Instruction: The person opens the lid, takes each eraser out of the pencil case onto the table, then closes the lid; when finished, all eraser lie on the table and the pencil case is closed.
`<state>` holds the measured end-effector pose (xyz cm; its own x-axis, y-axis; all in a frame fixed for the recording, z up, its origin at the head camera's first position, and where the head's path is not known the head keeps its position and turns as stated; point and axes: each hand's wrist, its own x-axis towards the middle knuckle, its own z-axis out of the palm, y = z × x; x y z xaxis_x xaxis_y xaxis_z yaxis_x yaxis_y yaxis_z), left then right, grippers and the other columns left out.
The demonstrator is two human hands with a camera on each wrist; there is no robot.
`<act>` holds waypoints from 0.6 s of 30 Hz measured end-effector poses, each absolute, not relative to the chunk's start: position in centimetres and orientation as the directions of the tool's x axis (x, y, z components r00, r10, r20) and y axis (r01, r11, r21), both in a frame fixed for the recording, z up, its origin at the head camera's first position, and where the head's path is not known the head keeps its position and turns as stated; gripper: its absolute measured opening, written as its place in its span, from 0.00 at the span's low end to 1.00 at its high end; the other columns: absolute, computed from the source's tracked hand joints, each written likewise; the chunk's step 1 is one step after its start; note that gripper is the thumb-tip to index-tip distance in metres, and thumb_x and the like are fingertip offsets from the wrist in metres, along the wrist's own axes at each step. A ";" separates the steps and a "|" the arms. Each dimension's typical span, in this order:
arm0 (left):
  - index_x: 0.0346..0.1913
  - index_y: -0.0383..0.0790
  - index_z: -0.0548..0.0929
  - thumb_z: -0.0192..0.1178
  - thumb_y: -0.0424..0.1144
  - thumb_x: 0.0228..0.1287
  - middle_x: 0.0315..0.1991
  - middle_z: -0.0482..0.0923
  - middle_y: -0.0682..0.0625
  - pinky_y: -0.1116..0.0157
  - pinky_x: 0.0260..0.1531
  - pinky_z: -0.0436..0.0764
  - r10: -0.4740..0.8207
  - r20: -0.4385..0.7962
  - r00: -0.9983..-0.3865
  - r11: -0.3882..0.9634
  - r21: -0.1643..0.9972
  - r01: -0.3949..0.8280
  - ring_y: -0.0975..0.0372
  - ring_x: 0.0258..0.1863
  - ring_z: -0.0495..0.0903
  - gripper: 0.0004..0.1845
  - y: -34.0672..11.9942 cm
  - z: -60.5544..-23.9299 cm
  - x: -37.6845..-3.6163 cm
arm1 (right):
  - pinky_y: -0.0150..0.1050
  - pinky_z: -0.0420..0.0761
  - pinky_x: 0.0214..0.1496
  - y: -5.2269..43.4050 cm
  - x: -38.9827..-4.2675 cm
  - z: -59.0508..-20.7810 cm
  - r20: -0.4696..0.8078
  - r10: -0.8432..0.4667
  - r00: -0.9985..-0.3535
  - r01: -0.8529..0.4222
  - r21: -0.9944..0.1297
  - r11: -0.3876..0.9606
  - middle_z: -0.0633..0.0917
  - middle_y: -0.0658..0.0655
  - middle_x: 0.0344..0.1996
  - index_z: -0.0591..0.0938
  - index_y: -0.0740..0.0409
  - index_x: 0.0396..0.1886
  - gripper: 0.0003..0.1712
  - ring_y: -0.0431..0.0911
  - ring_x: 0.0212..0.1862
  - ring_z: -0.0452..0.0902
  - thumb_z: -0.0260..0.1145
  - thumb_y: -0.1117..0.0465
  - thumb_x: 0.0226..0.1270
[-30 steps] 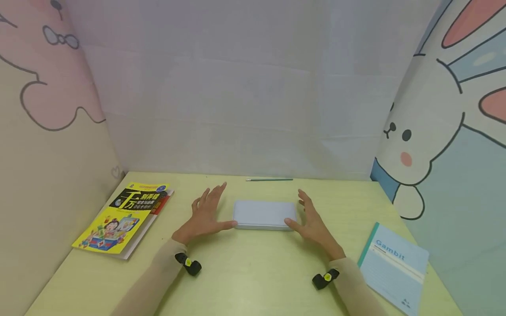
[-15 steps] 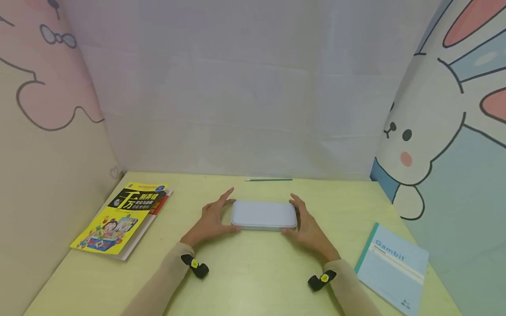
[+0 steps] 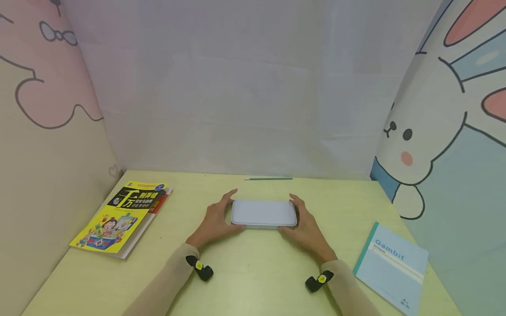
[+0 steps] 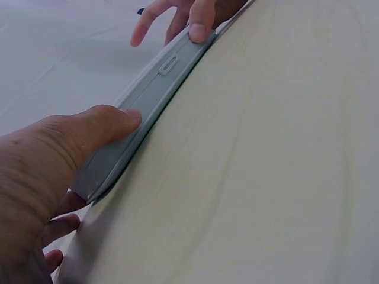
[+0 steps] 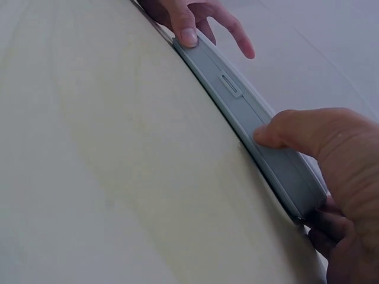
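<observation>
A: The yellow book (image 3: 120,216) has cover print too small to read, and so is the lower lettering on the blue notebook (image 3: 391,265).

B: The notebook's lower corner runs off the head view's bottom edge. The thin pencil (image 3: 269,178) is too small to show its tip.

A: In the wrist views the left hand (image 4: 41,177) and right hand (image 5: 331,177) are cut by the edges, their far fingers hidden behind the case (image 3: 264,213).
</observation>
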<state>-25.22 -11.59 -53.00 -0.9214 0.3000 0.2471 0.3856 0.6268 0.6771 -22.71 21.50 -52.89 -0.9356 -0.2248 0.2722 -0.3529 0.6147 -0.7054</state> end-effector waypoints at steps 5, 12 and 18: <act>0.84 0.51 0.63 0.86 0.54 0.46 0.63 0.87 0.42 0.37 0.68 0.74 0.263 0.286 -0.922 0.642 0.661 0.388 0.47 0.62 0.86 0.62 -10.9 -53.0 -25.1 | 0.63 0.72 0.79 20.9 -22.4 -52.6 0.264 -0.176 -0.949 -0.315 -0.726 0.611 0.77 0.67 0.76 0.58 0.46 0.85 0.63 0.63 0.77 0.73 0.86 0.57 0.55; 0.81 0.48 0.66 0.86 0.54 0.44 0.61 0.88 0.41 0.39 0.64 0.77 0.207 0.321 -0.924 0.666 0.645 0.373 0.49 0.56 0.88 0.60 -9.5 -53.1 -24.6 | 0.63 0.73 0.77 20.2 -22.2 -52.7 0.244 -0.123 -0.962 -0.266 -0.737 0.621 0.76 0.66 0.76 0.59 0.46 0.83 0.63 0.64 0.76 0.74 0.86 0.56 0.52; 0.80 0.47 0.68 0.85 0.57 0.44 0.61 0.87 0.42 0.41 0.64 0.78 0.173 0.339 -0.925 0.701 0.617 0.357 0.49 0.56 0.88 0.59 -8.5 -52.6 -24.0 | 0.64 0.72 0.78 19.5 -22.2 -52.9 0.221 -0.081 -0.972 -0.223 -0.753 0.619 0.73 0.68 0.78 0.56 0.45 0.84 0.66 0.65 0.78 0.72 0.87 0.55 0.52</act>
